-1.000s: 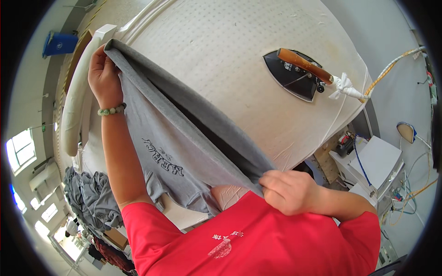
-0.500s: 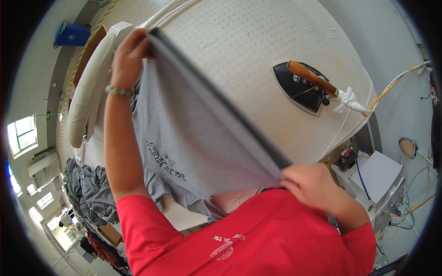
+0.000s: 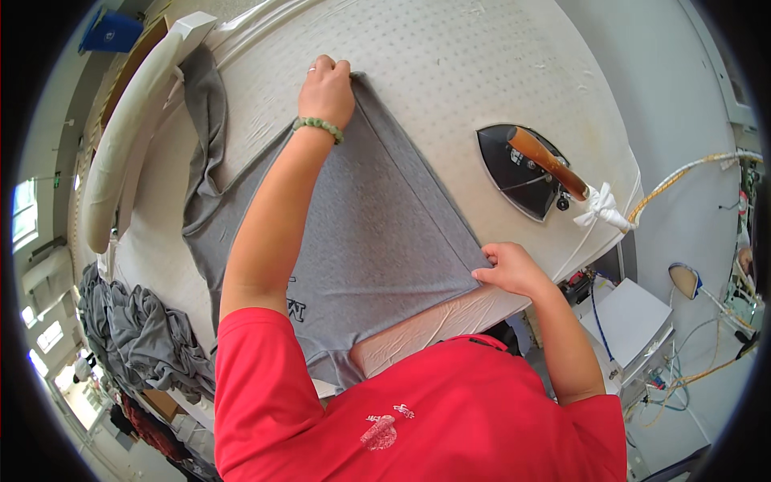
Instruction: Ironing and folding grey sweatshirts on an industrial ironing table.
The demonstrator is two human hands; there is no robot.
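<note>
A grey sweatshirt (image 3: pixel 377 217) lies spread over the pale padded ironing table (image 3: pixel 450 72), its hem edge running slantwise between my two hands. My left hand (image 3: pixel 327 90), with a green bead bracelet at the wrist, pinches the far corner of that edge. At the near right corner, my right hand (image 3: pixel 511 267) grips the cloth between thumb and fingers. One sleeve (image 3: pixel 206 120) stretches out at the far left. Dark lettering on the front is partly hidden under my left arm. To the right of the garment rests an iron (image 3: pixel 526 169) with a wooden handle.
A long padded arm (image 3: pixel 132 145) borders the table's left side. Below it is a heap of grey garments (image 3: pixel 144 341). The iron's cord (image 3: pixel 683 178), its end wrapped in white cloth, runs off right. A white cabinet (image 3: pixel 630 321) with cables stands at the right.
The sweatshirt was held up taut and blurred; now it lies flat on the table. My left hand moved right, my right hand slightly up, both keeping hold of the edge.
</note>
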